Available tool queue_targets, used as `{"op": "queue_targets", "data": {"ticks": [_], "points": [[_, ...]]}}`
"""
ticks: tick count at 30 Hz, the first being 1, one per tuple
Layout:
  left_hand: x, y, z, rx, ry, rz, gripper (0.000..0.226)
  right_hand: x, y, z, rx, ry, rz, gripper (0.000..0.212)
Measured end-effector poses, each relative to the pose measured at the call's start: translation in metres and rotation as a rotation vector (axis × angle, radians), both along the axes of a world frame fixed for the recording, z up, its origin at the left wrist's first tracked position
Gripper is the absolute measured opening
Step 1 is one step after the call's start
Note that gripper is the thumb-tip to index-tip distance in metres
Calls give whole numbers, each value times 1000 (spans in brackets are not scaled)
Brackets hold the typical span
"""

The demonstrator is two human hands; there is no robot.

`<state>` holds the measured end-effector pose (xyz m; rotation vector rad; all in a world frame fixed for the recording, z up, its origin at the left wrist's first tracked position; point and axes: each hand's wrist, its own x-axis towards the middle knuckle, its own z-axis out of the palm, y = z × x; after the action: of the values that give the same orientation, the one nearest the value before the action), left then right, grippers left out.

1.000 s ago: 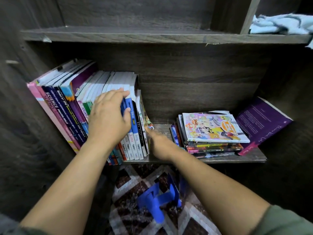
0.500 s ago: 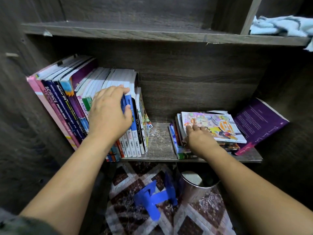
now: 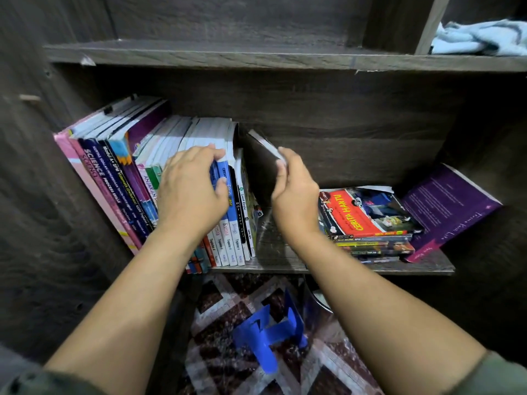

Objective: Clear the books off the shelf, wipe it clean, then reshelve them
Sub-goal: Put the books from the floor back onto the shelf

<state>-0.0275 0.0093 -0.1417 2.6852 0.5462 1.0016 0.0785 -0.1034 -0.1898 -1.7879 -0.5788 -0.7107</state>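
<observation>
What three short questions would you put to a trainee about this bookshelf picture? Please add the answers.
1. True or false: the right hand holds a thin dark book next to the upright row.
2. What lies on the upper shelf, at the right? A) a pale cloth B) a cup C) a lamp
3. Fill in: the top cover of the flat stack is mostly ____.
Key: 1 true; 2 A; 3 red.
</observation>
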Motion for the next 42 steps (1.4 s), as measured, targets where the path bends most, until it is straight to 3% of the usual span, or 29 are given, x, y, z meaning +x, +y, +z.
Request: {"op": "queue_targets", "data": {"ticks": [3, 5, 8, 11, 13, 15, 16, 20, 24, 26, 30, 34, 37, 42], "points": [[0, 1, -1, 2, -3, -7, 43, -2, 11, -10, 231, 223, -19, 26], [1, 2, -2, 2, -4, -8, 43, -6, 19, -19, 210, 278, 25, 26], [1, 3, -4, 17, -9, -11, 43, -14, 30, -30, 124, 407, 362, 33], [1, 5, -5, 20, -12, -17, 43, -5, 24, -35, -106, 566, 662, 50], [0, 5, -5, 19, -15, -20, 43, 6, 14, -44, -482, 570, 699, 64], [1, 4, -5, 21, -19, -17, 43, 10, 5, -52, -817, 557, 616, 74], [2, 3, -5, 22, -21, -14, 43, 10, 3, -54, -872, 565, 551, 75], [4, 0, -5, 20, -32, 3, 43, 6, 3, -51, -721, 544, 414, 67], [4, 1, -6, 51, -19, 7, 41, 6, -1, -49, -732, 537, 420, 64], [3, 2, -7, 64, -14, 0, 41, 12, -8, -43, -849, 449, 368, 59], [3, 4, -10, 98, -13, 0, 41, 30, -47, -34, -1211, 142, 47, 55], [5, 3, -17, 174, -14, 2, 42, 53, -103, -47, -1320, 324, -116, 80], [5, 2, -23, 241, 14, 12, 48, 59, -125, -58, -1380, 477, -51, 93], [8, 4, -28, 283, 75, 40, 55, 50, -118, -42, -1446, 497, -24, 61]]}}
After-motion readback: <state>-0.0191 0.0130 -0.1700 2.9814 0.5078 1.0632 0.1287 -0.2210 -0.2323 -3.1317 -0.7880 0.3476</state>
